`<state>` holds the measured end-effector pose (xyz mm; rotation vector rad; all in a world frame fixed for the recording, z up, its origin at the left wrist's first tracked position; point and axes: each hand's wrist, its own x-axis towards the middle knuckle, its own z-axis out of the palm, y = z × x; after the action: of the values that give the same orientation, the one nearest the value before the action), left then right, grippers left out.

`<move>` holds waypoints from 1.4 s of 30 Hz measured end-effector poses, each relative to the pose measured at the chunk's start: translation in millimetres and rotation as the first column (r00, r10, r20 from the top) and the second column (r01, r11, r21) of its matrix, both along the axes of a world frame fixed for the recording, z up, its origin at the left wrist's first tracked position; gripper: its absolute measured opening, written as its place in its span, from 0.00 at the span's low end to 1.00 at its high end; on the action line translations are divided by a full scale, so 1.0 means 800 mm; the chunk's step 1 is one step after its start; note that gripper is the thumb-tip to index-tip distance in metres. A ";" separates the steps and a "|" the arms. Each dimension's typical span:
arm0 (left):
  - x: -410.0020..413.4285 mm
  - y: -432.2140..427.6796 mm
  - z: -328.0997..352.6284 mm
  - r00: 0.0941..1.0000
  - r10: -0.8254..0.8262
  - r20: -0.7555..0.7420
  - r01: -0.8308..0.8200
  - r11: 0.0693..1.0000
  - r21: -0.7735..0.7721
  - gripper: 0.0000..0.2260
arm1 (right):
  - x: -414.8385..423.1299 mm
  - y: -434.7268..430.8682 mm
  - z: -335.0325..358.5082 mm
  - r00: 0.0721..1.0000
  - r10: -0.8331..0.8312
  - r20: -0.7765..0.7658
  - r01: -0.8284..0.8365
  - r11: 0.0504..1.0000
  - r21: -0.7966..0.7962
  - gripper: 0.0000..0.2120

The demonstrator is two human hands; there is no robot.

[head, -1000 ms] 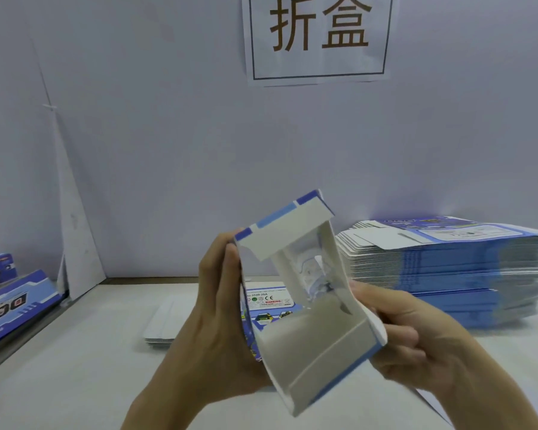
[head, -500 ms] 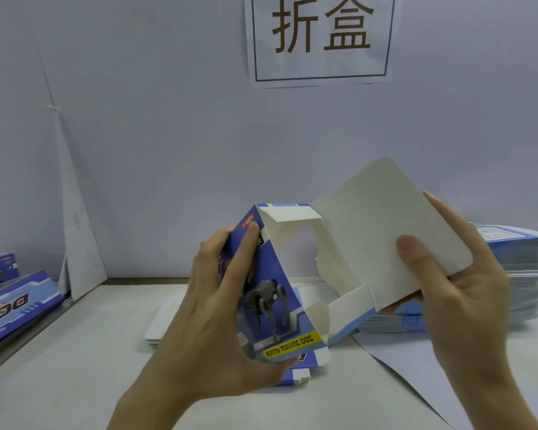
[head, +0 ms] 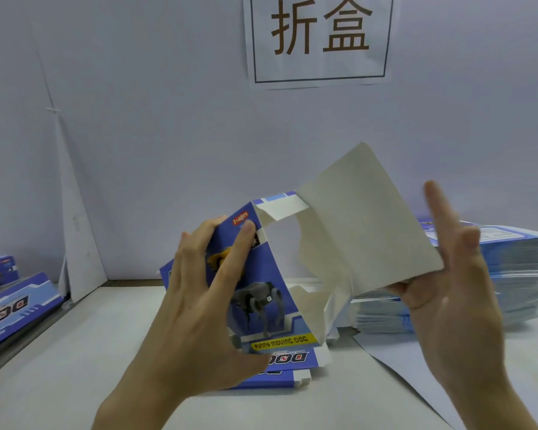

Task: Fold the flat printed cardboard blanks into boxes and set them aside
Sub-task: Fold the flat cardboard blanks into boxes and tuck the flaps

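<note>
Two hands work one half-formed box [head: 271, 290], held up over the middle of the worktop [head: 75, 352]. The left hand [head: 199, 305] grasps the printed blue front panel: fingers spread across it, index tip near the top edge, thumb hooked at the bottom edge by the yellow strip. On the right hand [head: 454, 299] the grip is released: fingers mostly straight behind the big white flap [head: 361, 228], thumb just below the flap's lower edge. That hand is blurred.

The flap is swung out to the right and tilted, and its top corner is the box's highest point, up against plain wall. The box is open toward the camera, with a small tab folded in at the top edge.

One flat blank [head: 292, 364] lies print-up on the worktop below. The box's bottom edge overlaps it in view; contact is unreadable. The stack of flat blanks [head: 510, 274] sits at the right, just behind the right hand. Blue boxes [head: 10, 308] sit at the far left edge, well apart from the left hand, with bare worktop between. A white sheet [head: 416, 373] runs from under the stack toward the near right edge. A sign [head: 320, 38] hangs on the wall above.
</note>
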<state>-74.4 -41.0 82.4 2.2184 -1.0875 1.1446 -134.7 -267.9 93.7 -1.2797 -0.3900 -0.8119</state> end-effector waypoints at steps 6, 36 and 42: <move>-0.003 -0.008 0.003 0.996 0.051 0.076 -0.056 0.997 0.058 0.50 | 0.002 -0.006 0.006 0.911 0.361 -0.201 -0.345 0.932 0.110 0.12; 0.003 -0.010 -0.006 0.997 0.072 0.008 -0.072 0.996 0.058 0.52 | 0.014 -0.007 -0.009 0.955 0.135 -0.264 -0.173 0.977 -0.125 0.20; 0.003 -0.014 -0.007 0.990 0.125 0.064 -0.129 0.990 0.052 0.53 | 0.014 0.021 -0.014 0.979 0.066 -0.195 -0.108 0.971 -0.214 0.16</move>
<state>-72.1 -52.3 76.6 2.3397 -1.0265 1.2560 -123.4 -251.1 82.2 -1.5250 -0.3918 -0.5785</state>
